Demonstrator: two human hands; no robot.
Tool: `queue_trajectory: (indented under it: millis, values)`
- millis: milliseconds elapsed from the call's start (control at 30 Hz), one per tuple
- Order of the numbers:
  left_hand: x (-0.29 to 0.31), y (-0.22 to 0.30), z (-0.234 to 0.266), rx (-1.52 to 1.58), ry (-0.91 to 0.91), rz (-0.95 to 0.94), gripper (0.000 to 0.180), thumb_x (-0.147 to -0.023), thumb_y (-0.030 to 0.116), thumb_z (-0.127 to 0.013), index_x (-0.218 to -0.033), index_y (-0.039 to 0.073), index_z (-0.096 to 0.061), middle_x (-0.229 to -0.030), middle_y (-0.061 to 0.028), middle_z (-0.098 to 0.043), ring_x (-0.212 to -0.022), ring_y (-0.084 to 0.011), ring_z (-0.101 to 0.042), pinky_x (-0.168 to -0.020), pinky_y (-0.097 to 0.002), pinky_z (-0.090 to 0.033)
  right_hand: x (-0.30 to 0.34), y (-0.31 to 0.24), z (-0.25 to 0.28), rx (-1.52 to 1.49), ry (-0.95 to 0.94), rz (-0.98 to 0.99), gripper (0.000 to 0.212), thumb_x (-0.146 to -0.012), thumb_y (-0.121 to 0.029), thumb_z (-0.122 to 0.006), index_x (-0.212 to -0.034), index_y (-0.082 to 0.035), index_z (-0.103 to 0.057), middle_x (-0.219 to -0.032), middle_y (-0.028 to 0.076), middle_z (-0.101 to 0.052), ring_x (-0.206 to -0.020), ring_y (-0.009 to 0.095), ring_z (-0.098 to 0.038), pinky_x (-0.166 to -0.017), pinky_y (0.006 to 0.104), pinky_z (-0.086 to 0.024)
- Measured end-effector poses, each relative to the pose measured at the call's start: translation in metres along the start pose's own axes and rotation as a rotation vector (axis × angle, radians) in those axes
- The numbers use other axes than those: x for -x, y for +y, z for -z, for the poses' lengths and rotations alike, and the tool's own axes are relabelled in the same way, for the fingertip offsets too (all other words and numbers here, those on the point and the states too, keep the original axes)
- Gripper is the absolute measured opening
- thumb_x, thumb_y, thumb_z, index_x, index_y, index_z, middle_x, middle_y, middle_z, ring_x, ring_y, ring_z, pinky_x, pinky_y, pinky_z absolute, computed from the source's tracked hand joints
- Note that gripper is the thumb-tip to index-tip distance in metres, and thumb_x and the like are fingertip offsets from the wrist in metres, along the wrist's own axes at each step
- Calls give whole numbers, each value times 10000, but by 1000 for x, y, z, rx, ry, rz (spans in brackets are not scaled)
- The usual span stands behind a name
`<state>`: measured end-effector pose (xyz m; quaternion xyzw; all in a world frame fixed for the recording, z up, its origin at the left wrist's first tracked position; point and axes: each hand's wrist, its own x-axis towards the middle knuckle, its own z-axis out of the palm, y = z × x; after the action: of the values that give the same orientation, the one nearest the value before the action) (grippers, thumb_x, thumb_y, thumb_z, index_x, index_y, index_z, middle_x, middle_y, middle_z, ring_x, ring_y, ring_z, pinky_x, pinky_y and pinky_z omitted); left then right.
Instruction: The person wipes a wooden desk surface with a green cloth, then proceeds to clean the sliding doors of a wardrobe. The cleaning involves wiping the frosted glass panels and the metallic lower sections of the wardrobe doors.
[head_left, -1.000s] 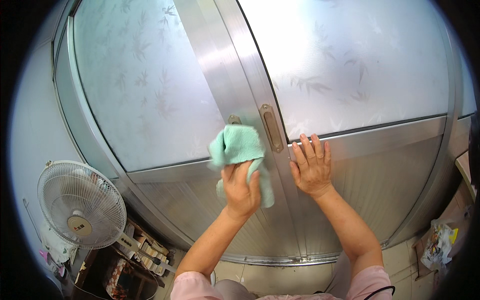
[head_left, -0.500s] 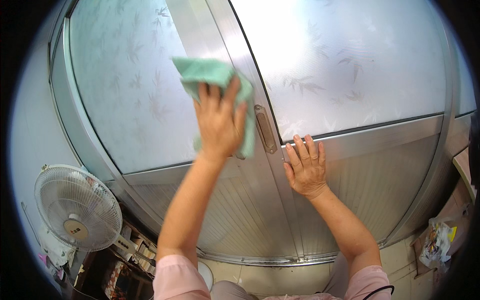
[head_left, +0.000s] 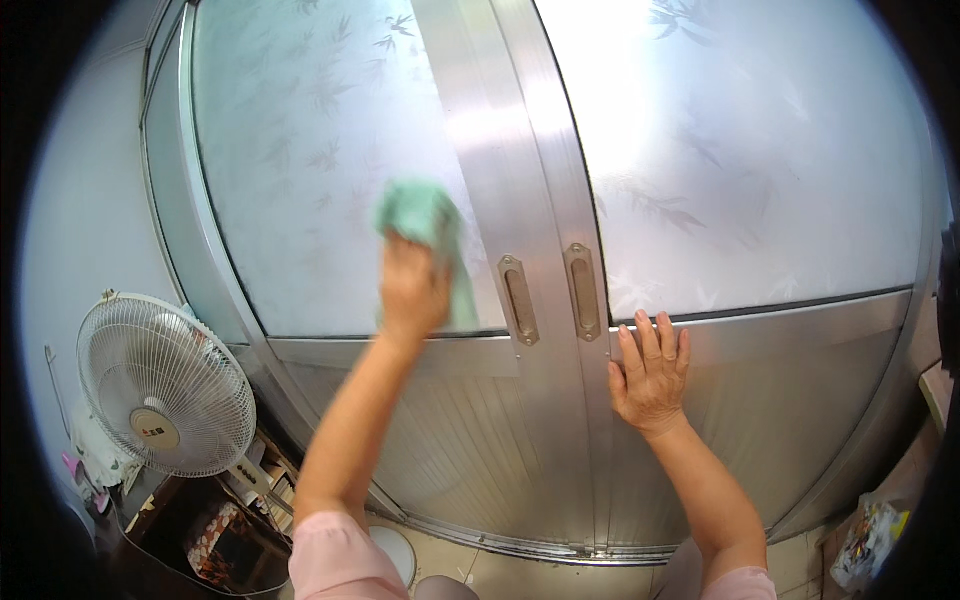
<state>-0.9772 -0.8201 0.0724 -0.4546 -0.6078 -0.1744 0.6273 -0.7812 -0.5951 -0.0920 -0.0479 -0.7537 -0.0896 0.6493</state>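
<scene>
Soft green cloth (head_left: 428, 235) on frosted matt glass (head_left: 320, 180); brushed, faintly glossy metal door frame (head_left: 500, 130).

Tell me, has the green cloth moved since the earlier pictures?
Yes. The green cloth in the left hand went from the door handles up and leftward onto the left frosted pane.

Backlit glare, motion blur, fisheye vignette

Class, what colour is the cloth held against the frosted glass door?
The cloth is pale mint green, pressed on the glass by the left hand; seen best in the head view.
</scene>
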Motion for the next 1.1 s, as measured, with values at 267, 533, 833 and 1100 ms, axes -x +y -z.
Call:
queue_trajectory:
  millis: [267,533,833,1100]
  values:
    - [-120,-80,4,-130,238,204,487,-974,359,-478,-1365,70,-487,-1410,-263,-426,-1297,-427,-388,-1118,-488,-255,0,-8,-2,-14,-8,0,466,-885,-268,-561,-1310,-79,-523,-1411,156,-470,-1356,377,-366,-1148,533,-150]
    - [-45,-18,35,-27,-136,-422,400,-804,315,-666,-1124,79,-621,-1145,-182,-585,-1241,-413,-464,-1064,-517,-355,-6,-5,5,20,-2,36,471,-873,-252,-562,-1292,-40,-524,-1381,198,-486,-1332,418,-378,-1136,547,-161]
    - [-154,-154,25,-41,301,364,484,-970,433,-452,-1326,115,-534,-1417,-150,-468,-1320,-331,-402,-1084,-422,-313,-3,-7,4,20,11,44,482,-877,-250,-556,-1309,-46,-496,-1393,204,-471,-1333,429,-371,-1134,567,-156]
    - [42,-212,47,17,429,1014,665,-992,446,-403,-1425,-56,-346,-1499,-231,-318,-1387,-380,-283,-1146,-419,-214,-8,-14,7,9,20,35,479,-903,-247,-528,-1334,-46,-472,-1403,203,-459,-1338,428,-366,-1135,568,-153]
